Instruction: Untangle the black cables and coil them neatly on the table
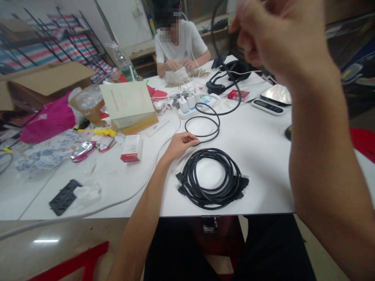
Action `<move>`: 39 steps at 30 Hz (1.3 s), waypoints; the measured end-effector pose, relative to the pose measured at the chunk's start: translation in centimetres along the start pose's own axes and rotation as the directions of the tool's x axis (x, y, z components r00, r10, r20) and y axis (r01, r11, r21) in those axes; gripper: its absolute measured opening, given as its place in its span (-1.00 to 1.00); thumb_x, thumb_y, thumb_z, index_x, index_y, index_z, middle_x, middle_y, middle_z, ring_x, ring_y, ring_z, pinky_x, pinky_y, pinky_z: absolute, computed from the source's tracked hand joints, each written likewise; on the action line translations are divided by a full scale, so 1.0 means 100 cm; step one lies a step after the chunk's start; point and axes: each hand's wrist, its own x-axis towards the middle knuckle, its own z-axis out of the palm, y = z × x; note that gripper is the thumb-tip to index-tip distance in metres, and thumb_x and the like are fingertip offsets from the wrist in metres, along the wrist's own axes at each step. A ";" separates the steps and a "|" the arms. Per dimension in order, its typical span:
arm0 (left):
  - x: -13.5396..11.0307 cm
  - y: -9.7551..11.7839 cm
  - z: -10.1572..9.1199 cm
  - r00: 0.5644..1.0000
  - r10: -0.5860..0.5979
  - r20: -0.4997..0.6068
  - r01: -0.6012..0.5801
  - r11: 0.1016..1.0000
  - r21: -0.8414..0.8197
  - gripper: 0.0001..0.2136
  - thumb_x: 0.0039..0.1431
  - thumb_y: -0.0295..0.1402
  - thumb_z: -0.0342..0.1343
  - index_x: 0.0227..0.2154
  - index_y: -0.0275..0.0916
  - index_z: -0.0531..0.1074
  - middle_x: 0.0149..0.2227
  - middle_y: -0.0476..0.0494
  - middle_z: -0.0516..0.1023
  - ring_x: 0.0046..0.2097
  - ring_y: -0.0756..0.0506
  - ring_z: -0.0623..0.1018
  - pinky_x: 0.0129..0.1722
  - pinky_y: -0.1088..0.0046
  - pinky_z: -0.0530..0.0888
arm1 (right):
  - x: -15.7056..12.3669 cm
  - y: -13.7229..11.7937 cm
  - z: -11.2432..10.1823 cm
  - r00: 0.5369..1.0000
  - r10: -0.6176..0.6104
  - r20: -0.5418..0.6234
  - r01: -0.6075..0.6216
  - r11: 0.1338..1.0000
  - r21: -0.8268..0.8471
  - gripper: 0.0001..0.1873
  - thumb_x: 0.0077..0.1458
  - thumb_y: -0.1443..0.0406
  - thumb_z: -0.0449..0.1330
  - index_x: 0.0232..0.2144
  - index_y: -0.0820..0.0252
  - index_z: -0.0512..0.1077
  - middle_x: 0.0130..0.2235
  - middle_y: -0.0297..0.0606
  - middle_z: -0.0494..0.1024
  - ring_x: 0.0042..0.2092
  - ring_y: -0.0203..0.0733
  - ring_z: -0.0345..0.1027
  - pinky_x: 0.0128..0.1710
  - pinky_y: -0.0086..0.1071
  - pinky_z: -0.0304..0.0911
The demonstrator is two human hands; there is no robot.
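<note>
Left hand [180, 144] pinches the cable [219, 125]. Past that grip it loops away flat, then climbs to the right hand [272, 35], fisted on it.

A cream box [129, 102] is seen at eleven o'clock on the white table [263, 156]; a power strip [193, 105] is set at twelve, a scale [271, 100] at two, a black tray [64, 197] at eight.
</note>
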 end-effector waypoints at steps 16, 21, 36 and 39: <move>0.010 -0.017 -0.001 0.972 0.001 -0.235 -0.012 0.999 -0.043 -0.78 0.20 -0.17 0.38 -0.26 -0.23 0.65 -0.25 -0.13 0.71 -0.19 -0.11 0.64 -0.11 0.37 0.53 | -0.016 0.143 0.107 0.528 0.504 0.684 0.043 0.788 -0.614 -0.56 -0.13 -0.03 0.59 -0.37 0.13 0.61 -0.42 -0.31 0.57 -0.35 -0.16 0.42 -0.32 -0.33 0.16; 0.012 -0.023 -0.003 0.965 0.014 -0.260 -0.028 0.998 -0.050 -0.79 0.25 -0.19 0.33 -0.21 -0.24 0.64 -0.19 -0.17 0.71 -0.15 -0.11 0.65 -0.05 0.35 0.54 | -0.039 0.156 0.109 0.537 0.372 0.757 0.210 0.810 -0.548 -0.73 0.22 0.09 0.39 -0.24 0.18 0.56 -0.26 -0.20 0.60 -0.31 -0.18 0.39 -0.29 -0.35 0.13; 0.020 -0.039 0.003 0.945 0.012 -0.328 -0.049 0.993 -0.107 -0.74 0.29 -0.21 0.30 -0.05 -0.21 0.54 -0.11 -0.21 0.66 -0.09 -0.13 0.66 -0.08 0.32 0.58 | -0.116 0.171 0.115 0.932 0.011 0.363 0.257 0.687 -0.680 -0.50 0.50 -0.03 -0.06 -0.18 0.21 0.45 -0.13 0.02 0.59 -0.05 0.10 0.27 -0.01 -0.17 0.06; 0.018 -0.037 0.004 0.949 0.015 -0.315 -0.054 0.991 -0.118 -0.72 0.25 -0.22 0.34 -0.05 -0.21 0.54 -0.15 -0.19 0.65 -0.10 -0.13 0.65 -0.07 0.33 0.57 | -0.115 0.166 0.113 0.923 0.056 0.382 0.254 0.656 -0.711 -0.46 0.54 0.00 -0.12 -0.22 0.22 0.47 -0.17 0.02 0.61 -0.02 0.11 0.35 0.00 -0.16 0.05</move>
